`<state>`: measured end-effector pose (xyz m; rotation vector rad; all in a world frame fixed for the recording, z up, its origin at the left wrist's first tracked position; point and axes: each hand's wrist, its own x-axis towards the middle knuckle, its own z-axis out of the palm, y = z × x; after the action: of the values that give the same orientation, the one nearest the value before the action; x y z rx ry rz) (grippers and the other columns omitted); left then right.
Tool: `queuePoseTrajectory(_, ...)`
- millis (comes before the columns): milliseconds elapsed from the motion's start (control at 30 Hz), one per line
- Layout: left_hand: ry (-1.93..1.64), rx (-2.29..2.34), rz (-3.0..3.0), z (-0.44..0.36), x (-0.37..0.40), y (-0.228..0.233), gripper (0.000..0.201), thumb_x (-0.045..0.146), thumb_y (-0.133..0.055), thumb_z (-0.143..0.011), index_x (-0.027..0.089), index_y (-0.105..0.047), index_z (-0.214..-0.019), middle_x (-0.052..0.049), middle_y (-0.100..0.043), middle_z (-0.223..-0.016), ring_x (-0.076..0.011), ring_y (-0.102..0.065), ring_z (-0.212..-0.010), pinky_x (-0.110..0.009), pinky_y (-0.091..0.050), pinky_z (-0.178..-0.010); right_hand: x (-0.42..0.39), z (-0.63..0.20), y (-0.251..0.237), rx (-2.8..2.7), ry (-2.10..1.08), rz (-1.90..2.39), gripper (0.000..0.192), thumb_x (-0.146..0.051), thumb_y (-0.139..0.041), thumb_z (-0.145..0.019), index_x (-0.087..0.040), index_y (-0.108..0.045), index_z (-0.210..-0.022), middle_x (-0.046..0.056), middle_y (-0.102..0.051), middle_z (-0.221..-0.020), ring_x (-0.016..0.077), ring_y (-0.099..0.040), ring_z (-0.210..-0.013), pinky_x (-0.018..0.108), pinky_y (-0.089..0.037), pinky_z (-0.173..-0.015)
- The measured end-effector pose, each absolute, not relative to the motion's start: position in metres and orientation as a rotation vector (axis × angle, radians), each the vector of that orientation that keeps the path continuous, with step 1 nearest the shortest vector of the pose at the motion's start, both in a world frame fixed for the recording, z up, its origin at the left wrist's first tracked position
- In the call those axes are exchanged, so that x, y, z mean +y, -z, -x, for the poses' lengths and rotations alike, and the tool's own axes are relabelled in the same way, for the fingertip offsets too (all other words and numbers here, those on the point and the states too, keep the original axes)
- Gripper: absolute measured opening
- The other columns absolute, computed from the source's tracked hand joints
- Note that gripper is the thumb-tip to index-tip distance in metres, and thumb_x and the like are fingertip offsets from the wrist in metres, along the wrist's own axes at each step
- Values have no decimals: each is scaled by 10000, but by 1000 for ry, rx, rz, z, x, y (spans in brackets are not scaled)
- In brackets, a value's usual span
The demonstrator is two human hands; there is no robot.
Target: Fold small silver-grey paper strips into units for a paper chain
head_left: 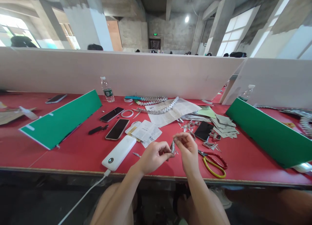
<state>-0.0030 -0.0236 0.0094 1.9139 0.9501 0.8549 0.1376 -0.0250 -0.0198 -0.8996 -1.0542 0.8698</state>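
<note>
— Pinching a small folded paper piece point(173, 147) between them, the left hand point(153, 157) and the right hand point(187, 148) meet just above the near edge of the red table point(73, 153). Why so close together?

— Probably because the piece is tiny. The left hand's fingers are curled nearly shut on its lower end, and the right hand's thumb and forefinger close on its top, so each steadies what the other works.

— And the scissors point(214, 161)?

— Just right of the grip, handles toward the person, likely within easy reach. Beyond the grip lie loose paper scraps point(188, 125) and a dark phone point(203, 130); farther beyond, a folded paper chain point(161, 109) rests on a newspaper sheet point(175, 112).

— Left of the grip?

— A white power bank point(119, 152), cable trailing off the edge, placed clear of the hands.
</note>
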Motion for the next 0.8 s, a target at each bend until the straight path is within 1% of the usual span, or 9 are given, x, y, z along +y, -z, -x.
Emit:
queuePoseTrajectory(167, -915, 934, -1945, 3, -26, -8, 159, 334, -592, -792, 181, -609, -747, 14, -569, -633, -114, -487, -588, -231, -414, -591, -24, -143, 19, -1100, -855, 920, 81, -252, -599, -790, -196, -568, -840, 24, -614, -831, 156, -589, -810, 295, -476, -745)
queuePoseTrajectory(300, -942, 938, -2094, 5, -25, -3, 146, 334, -595, -800, 195, -628, -826, -10, -607, -728, -128, -517, -648, -245, -426, -648, -24, -149, 18, -1102, -851, 912, 79, -248, -596, -795, -208, -571, -859, 25, -615, -854, 153, -587, -822, 284, -477, -733)
queuePoseTrajectory(500, -960, 932, -2127, 2, -25, 0, 149, 296, -551, -832, 187, -589, -739, -20, -546, -771, -132, -505, -680, -246, -415, -655, -25, -147, 18, -1102, -886, 913, 92, -267, -596, -795, -204, -567, -855, 25, -624, -839, 160, -599, -817, 300, -488, -739)
queuePoseTrajectory(633, -929, 921, -2092, 0, -27, -3, 192, 282, -538, -837, 182, -521, -673, -1, -503, -722, -126, -471, -664, -240, -400, -640, -24, -146, 19, -1106, -921, 897, 76, -249, -602, -791, -202, -562, -836, 14, -623, -814, 149, -603, -800, 283, -486, -732)
queuePoseTrajectory(800, -921, 968, -2084, 1, -26, -6, 169, 282, -547, -825, 184, -524, -689, 7, -508, -724, -118, -467, -649, -240, -385, -622, -25, -147, 20, -1060, -914, 885, 101, -241, -616, -776, -203, -543, -835, 18, -630, -822, 153, -610, -814, 290, -490, -737)
